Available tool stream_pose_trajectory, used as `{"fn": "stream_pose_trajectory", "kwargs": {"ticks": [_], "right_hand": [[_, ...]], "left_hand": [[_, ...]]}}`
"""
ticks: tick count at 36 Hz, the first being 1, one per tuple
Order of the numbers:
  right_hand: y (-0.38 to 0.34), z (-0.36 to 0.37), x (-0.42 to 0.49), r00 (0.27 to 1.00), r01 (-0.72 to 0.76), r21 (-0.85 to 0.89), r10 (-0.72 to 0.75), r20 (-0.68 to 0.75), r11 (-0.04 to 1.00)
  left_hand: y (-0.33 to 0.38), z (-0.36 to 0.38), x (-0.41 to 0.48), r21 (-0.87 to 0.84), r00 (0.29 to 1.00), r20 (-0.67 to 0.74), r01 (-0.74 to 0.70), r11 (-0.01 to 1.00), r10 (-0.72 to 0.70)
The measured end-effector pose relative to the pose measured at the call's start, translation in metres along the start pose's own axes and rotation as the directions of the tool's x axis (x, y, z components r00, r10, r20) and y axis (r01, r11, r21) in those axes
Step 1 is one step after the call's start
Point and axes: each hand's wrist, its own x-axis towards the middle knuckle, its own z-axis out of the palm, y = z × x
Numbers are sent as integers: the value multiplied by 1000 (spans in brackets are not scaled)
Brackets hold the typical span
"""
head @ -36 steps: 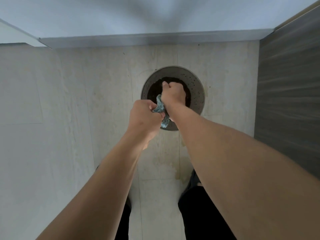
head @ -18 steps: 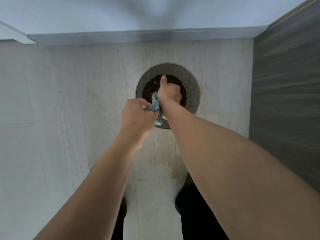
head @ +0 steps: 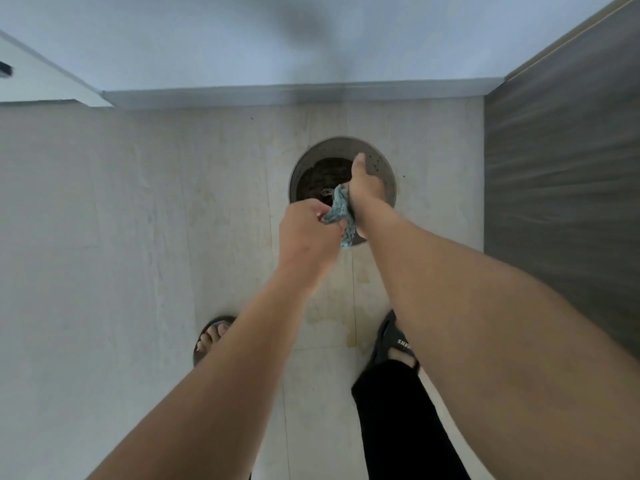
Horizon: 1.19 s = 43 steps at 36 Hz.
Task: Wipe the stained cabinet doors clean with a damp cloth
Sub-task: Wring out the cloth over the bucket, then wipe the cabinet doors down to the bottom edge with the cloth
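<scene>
**Wringing the cloth over the basin**

Dark cabinet door (head: 561, 202) fills the right edge of the frame. At upper centre, a round metal basin (head: 384, 161) sits below both fists, likely to catch drips. Left hand (head: 306, 235) and right hand (head: 365, 188) clench the blue cloth (head: 341, 211) between them, twisting.

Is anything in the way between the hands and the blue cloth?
No. The left hand and right hand both grip the cloth directly, twisting it above the metal bowl on the floor. Nothing sits between them.
</scene>
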Motion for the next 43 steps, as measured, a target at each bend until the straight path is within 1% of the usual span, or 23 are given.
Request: {"fn": "stream_pose_trajectory", "kwargs": {"ticks": [1,3,5,7,8,11,13,14,16,17,18,19,21,23,25,27,31,33,35,37,38,40,43], "right_hand": [[0,-9,-19,990,-47,98,33,139,994],[-2,-27,-62,922,-180,249,75,381,952],[-13,-53,-121,900,-176,284,38,433,943],[-25,-83,-194,936,-88,300,-24,351,950],[-41,-113,-248,950,-34,310,-66,305,950],[-52,-168,-348,920,27,397,-178,348,917],[-59,-214,-416,916,90,447,-250,314,890],[-60,-240,-453,927,145,461,-283,247,875],[-64,-295,-525,915,239,534,-372,157,811],[-66,-311,-549,900,256,567,-408,157,783],[-63,-346,-591,888,321,555,-448,106,768],[-63,-361,-613,870,349,560,-482,105,752],[-49,-411,-672,844,449,469,-533,57,761],[-31,-455,-722,808,555,303,-588,25,775],[-5,-498,-766,766,640,106,-643,-6,761],[32,-538,-802,734,671,-58,-674,-89,739],[99,-595,-862,596,668,-346,-752,-283,659],[129,-617,-887,542,540,-533,-754,-371,651],[163,-645,-906,460,432,-642,-767,-448,633],[191,-671,-912,409,452,-626,-771,-488,636],[203,-682,-913,419,486,-582,-758,-499,652],[223,-698,-914,461,598,-412,-715,-525,688],[242,-716,-915,486,779,-126,-718,-499,615]], "left_hand": [[3,-8,-13,-8,1000,1,-21,1000,21],[13,-28,-38,-24,999,15,-30,999,30],[40,-55,-71,-53,995,60,-80,995,83],[80,-87,-120,-55,979,145,-139,989,145],[113,-104,-154,-73,956,221,-181,981,193],[167,-137,-227,-184,891,370,-209,961,264],[204,-157,-276,-249,842,440,-220,943,312],[227,-170,-307,-274,810,481,-225,935,336],[267,-188,-364,-310,751,545,-234,922,374],[277,-194,-380,-331,736,556,-230,915,386],[300,-197,-417,-322,707,571,-275,906,418],[307,-199,-433,-308,696,572,-309,900,435],[330,-197,-493,-278,660,548,-436,856,514],[345,-185,-545,-219,616,497,-592,775,611],[358,-165,-602,-159,517,496,-736,658,698],[363,-136,-663,-112,402,493,-850,514,772],[356,-75,-775,-74,237,504,-946,315,831],[348,-50,-819,-82,147,525,-972,222,838],[342,-23,-867,-84,71,544,-987,138,836],[336,0,-905,-90,16,540,-993,76,841],[333,9,-921,-90,-7,543,-995,50,839],[328,24,-947,-107,-16,560,-993,53,828],[326,42,-965,-165,-12,570,-981,100,821]]}}
